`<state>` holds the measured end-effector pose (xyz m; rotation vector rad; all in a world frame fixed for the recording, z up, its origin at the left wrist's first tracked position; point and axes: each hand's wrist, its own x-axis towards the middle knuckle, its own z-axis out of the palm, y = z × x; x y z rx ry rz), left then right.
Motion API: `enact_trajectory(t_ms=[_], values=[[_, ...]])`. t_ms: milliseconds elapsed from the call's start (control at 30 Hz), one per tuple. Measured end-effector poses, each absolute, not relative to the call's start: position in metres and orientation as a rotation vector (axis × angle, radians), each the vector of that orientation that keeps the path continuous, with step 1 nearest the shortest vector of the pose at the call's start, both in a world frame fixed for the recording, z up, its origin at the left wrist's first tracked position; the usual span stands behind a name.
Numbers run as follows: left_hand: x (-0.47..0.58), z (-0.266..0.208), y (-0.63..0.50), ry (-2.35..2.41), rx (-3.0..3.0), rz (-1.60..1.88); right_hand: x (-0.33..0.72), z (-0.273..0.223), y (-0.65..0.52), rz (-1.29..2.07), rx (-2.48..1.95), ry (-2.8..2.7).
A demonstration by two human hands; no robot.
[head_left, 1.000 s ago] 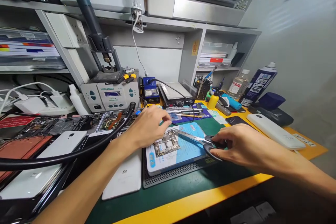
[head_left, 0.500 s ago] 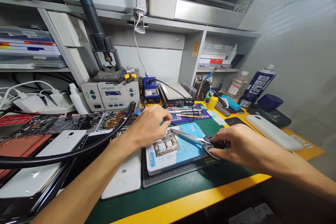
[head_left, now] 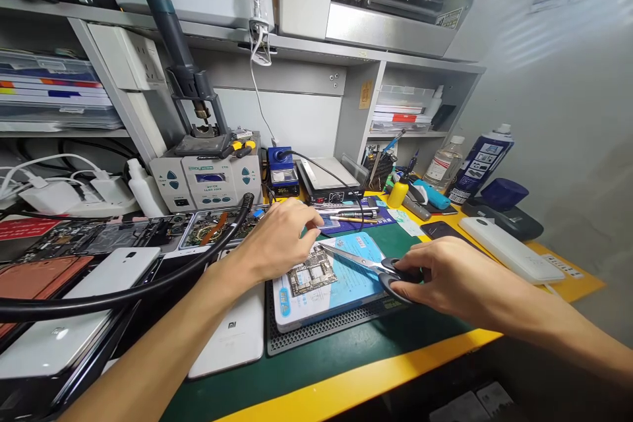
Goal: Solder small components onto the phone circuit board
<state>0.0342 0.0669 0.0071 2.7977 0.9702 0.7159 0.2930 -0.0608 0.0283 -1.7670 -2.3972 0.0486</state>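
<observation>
My right hand [head_left: 440, 273] grips the dark handles of a pair of scissors [head_left: 363, 262], fingers through or around the loops. The blades point left, their tips close to my left fingertips. My left hand [head_left: 279, 241] hovers just above a phone circuit board [head_left: 314, 277], with thumb and index finger bent close together in a pinch. Whatever they hold, if anything, is too small to make out. The circuit board lies on a blue-and-white box [head_left: 316, 310], and my left hand hides part of it. Below the box is a grey perforated mat [head_left: 297, 345].
A white phone [head_left: 230, 343] lies left of the box, near more phones and a thick black hose [head_left: 163, 297]. Behind stand a soldering station [head_left: 210, 178], a blue unit [head_left: 283, 168] and a flat heating plate [head_left: 329, 175]. Bottles and a spray can [head_left: 479, 165] stand right.
The view has shifted very slightly. Both hands and the scissors keep nearly the same pose over the board.
</observation>
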Motion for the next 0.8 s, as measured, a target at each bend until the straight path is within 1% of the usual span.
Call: enact_trajectory(t_ms=[800], values=[[0.0343, 0.0064, 0.0642, 0.967, 2.827, 0.707, 0.2856, 0.0314, -0.0635, -0.069, -1.768, -2.407]])
